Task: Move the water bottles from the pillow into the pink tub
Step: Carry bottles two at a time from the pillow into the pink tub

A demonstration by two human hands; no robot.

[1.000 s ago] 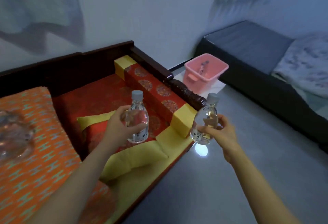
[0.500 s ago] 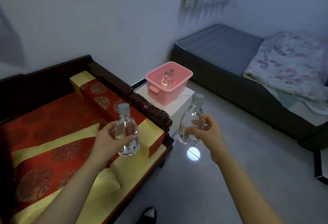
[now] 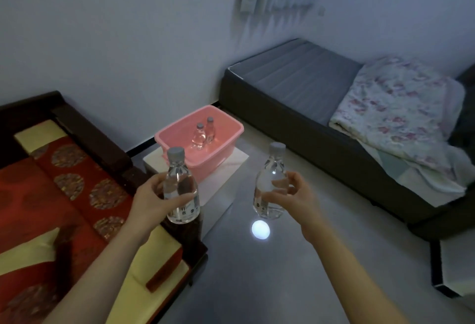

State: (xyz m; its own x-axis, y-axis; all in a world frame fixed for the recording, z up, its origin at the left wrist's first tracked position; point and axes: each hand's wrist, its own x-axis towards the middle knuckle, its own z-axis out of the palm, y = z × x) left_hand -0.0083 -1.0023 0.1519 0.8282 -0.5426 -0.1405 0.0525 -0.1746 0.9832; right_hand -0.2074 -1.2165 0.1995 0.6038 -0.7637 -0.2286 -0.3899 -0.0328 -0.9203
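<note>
Over the last second the view has swung away from the orange pillow, which is now out of sight, and turned toward the pink tub [image 3: 232, 128], which has come from the far edge of the picture to straight ahead and much nearer. The left hand [image 3: 151, 199] is clamped around the body of one water bottle [image 3: 181, 190], thumb across the front and the bottle upright with its grey cap on top; the right hand [image 3: 290, 200] is closed on a second water bottle [image 3: 270, 182], held by the fingertips and thumb about its middle, also upright. Both bottles have travelled with the hands from above the red and gold sofa cushion [image 3: 64, 195] toward the open floor [image 3: 334, 233], and they now hang in the air short of the tub, the left one overlapping its near rim in the picture but apparently not yet above it. The tub sits on a low white stand [image 3: 231, 167] between the sofa's dark wooden arm [image 3: 102, 143] and the grey bed [image 3: 295, 77], and two bottles [image 3: 203, 133] already stand upright inside it toward the back. So the carry looks well under way: the pickup is done, the pair is in transit, and what is left seems to be the last reach forward and a lowering into the free space in front of the two already there.
</note>
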